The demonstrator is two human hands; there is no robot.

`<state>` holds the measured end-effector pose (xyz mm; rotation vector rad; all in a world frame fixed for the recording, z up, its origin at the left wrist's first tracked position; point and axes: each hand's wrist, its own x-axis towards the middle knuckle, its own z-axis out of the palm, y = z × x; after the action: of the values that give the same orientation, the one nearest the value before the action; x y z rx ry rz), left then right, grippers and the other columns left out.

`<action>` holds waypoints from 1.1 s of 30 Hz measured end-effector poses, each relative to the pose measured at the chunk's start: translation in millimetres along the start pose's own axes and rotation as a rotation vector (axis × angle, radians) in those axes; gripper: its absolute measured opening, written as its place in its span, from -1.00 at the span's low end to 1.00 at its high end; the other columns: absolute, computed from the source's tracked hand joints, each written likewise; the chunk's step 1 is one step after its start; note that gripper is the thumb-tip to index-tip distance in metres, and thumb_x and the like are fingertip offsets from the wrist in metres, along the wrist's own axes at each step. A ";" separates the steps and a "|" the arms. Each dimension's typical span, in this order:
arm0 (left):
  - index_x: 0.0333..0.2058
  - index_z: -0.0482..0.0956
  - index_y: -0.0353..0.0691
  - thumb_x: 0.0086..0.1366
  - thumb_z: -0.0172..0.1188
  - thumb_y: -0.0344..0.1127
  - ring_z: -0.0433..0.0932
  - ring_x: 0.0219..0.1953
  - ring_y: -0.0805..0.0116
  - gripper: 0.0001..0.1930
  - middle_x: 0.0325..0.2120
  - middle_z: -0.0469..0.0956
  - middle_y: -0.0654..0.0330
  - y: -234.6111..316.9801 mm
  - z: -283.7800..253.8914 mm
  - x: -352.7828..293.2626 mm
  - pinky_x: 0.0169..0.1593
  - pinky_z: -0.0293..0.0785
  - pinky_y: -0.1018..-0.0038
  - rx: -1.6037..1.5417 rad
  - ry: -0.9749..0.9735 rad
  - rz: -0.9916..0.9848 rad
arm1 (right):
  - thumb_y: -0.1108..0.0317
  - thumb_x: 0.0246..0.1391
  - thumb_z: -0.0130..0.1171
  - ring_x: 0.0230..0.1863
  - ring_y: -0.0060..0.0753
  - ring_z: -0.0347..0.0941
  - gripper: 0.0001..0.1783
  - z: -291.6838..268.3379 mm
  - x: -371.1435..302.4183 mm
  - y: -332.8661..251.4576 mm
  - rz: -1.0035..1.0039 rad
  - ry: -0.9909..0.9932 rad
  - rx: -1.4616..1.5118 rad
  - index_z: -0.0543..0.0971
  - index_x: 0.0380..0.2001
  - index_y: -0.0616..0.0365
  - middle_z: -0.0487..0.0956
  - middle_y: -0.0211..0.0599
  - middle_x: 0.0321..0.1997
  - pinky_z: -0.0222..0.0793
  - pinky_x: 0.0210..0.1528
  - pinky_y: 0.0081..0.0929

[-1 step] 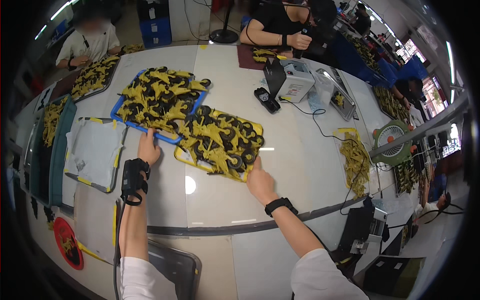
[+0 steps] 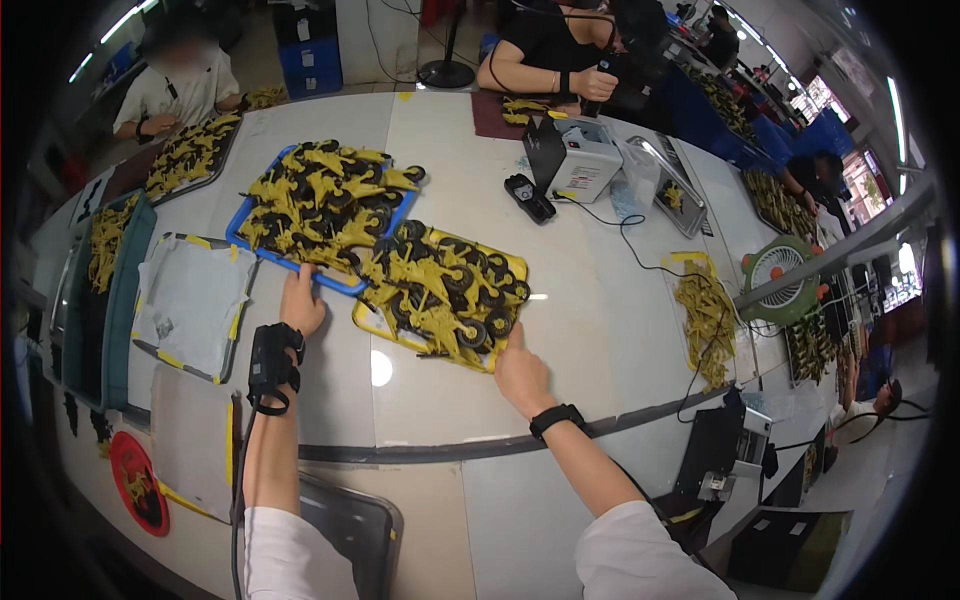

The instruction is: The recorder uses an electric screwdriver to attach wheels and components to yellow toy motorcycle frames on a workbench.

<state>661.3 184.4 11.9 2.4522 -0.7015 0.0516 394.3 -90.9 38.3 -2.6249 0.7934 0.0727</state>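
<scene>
Yellow tray at right hand, blue tray at left hand

Head view: the yellow tray (image 2: 517, 268), heaped with yellow-and-black wheeled parts (image 2: 440, 290), lies forward and left of the right hand (image 2: 522, 374), which touches its near right corner. Its long axis slants down toward that hand, clearly the nearer one. The left hand (image 2: 303, 306) has fingertips at the near rim of the blue tray (image 2: 335, 283), similarly loaded and lying directly ahead. Whether either hand is clamped on its rim cannot be told. Left of the left hand: a white-lined tray (image 2: 195, 305).
</scene>
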 end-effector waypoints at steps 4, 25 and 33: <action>-0.14 0.29 -0.25 -0.18 -0.01 -0.65 0.32 -0.12 -0.19 -0.50 -0.22 0.36 -0.15 29.9 -14.3 -78.2 -0.03 0.27 0.18 -0.038 -0.006 0.024 | 0.39 -0.05 -0.02 -0.57 0.13 0.49 -0.25 3.1 -107.7 31.0 0.043 -0.028 0.000 -0.04 0.17 0.50 0.52 0.09 -0.61 0.39 -0.50 -0.06; -0.08 0.29 -0.27 -0.18 0.01 -0.63 0.23 0.03 -0.21 -0.45 -0.06 0.27 -0.22 144.9 12.9 -318.8 0.10 0.17 0.14 -0.071 0.022 -0.023 | 0.36 0.03 -0.02 -0.50 0.19 0.47 -0.29 15.1 -368.7 155.3 0.207 -0.045 0.088 0.00 0.22 0.28 0.51 0.13 -0.58 0.37 -0.42 0.01; -0.04 0.27 -0.36 -0.17 -0.17 -0.69 0.33 0.05 0.19 -0.42 -0.06 0.36 0.00 278.3 -1.1 -441.9 0.16 0.19 0.35 -0.738 0.257 -0.078 | 0.26 0.01 0.16 -0.66 -0.28 0.39 -0.38 -34.0 -437.5 209.4 0.032 0.089 0.534 0.23 0.13 0.20 0.42 -0.27 -0.69 0.29 -0.58 -0.38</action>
<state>143.2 201.2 75.6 1.7208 -0.4085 0.0628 -88.0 -35.2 65.4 -2.1203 0.7591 -0.2192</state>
